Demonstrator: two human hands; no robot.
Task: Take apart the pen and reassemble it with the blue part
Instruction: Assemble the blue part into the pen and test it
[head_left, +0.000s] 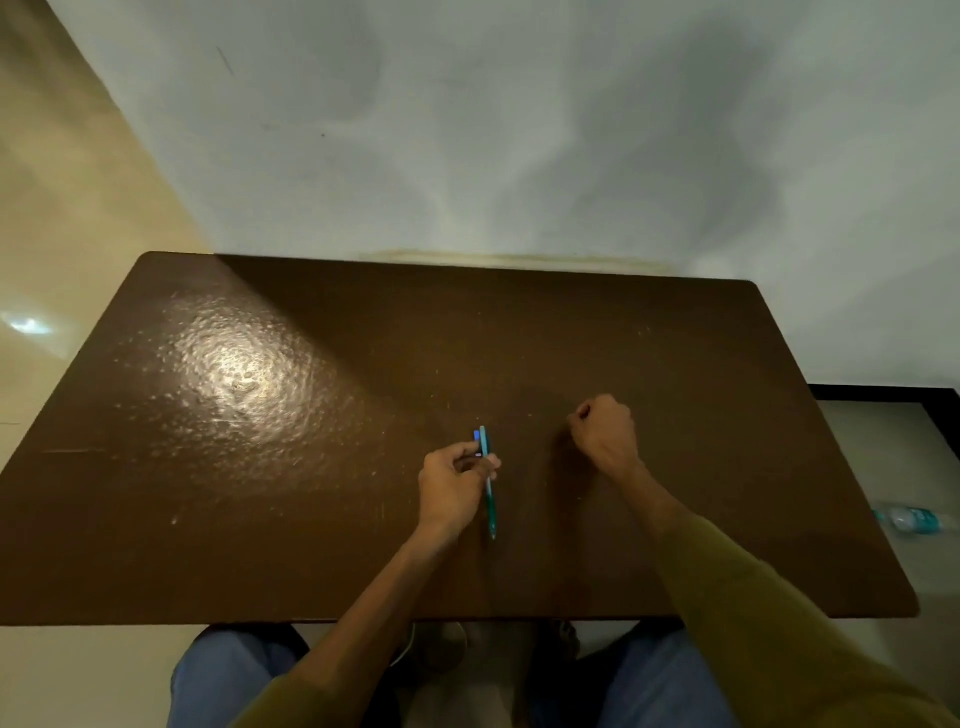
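On the table (260, 467), teal pen (490, 506) lengthwise toward wall, left hand (452, 488) gripping it.

Plain room, perhaps home: brown table (311, 493), bare wall (519, 130), tiled floor (62, 234).

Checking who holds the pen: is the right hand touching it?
Apart. The head view shows bare table between the closed right hand and the pen, which the left hand grips.

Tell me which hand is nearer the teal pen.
Left. The left hand grips the teal pen near its upper end; the right hand is a closed fist well off to the pen's right, not touching it.
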